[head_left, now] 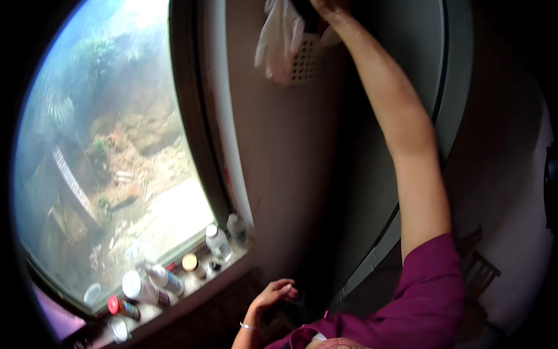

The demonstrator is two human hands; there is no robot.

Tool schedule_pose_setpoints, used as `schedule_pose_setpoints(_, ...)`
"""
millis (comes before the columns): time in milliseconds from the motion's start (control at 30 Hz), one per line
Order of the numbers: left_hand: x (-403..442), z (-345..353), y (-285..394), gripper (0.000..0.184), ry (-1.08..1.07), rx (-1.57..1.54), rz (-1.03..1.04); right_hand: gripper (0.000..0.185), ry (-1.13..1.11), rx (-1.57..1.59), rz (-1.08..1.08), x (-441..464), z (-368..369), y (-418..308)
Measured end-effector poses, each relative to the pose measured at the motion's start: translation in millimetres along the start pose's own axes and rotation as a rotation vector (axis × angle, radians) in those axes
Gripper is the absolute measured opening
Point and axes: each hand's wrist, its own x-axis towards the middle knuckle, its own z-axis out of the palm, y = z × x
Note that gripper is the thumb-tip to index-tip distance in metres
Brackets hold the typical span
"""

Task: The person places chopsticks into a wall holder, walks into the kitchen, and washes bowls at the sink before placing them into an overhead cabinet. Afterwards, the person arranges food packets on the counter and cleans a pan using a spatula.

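Note:
My right arm stretches up to the top of the head view. There my right hand (330, 7) is cut off by the frame edge, beside a white perforated basket (306, 61) on the wall. Over the basket's side hangs a pale, translucent glove (278, 38). A dark object (308, 16) rises from the basket close to my right hand; whether my fingers grip it is hidden. Low in the view, my left hand (273, 295) hovers near my body, its fingers loosely bent and nothing visible in them.
Left is a bright window (116, 145). Along its sill (197, 285) stand a clear bottle (218, 241), a white-capped container (142, 288), a red-capped bottle (123, 307) and several others. A large grey panel (401, 52) is beside my right arm. A wooden chair (481, 273) stands farther back.

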Motion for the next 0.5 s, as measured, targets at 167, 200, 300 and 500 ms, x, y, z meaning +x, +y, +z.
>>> schedule_pose_setpoints(167,-45.4,42.4,-32.6,0.043,0.046,0.006,0.006,0.028,0.082,0.273,0.163,-62.5,-3.0,-76.9)
schedule_pose_setpoints(200,-31.7,37.7,-24.1,0.042,0.029,0.024,0.038,0.026,0.088,0.33,0.135,-62.2,-10.3,-80.7)
schedule_pose_setpoints(300,-83.6,72.5,-42.0,0.039,0.092,-0.063,-0.029,0.024,-0.08,0.466,0.289,-121.9,-29.4,-139.4)
schedule_pose_setpoints(500,-133.9,106.1,-86.0,0.025,0.144,-0.153,0.008,0.024,-0.442,0.723,0.701,-289.7,-83.3,-225.9)
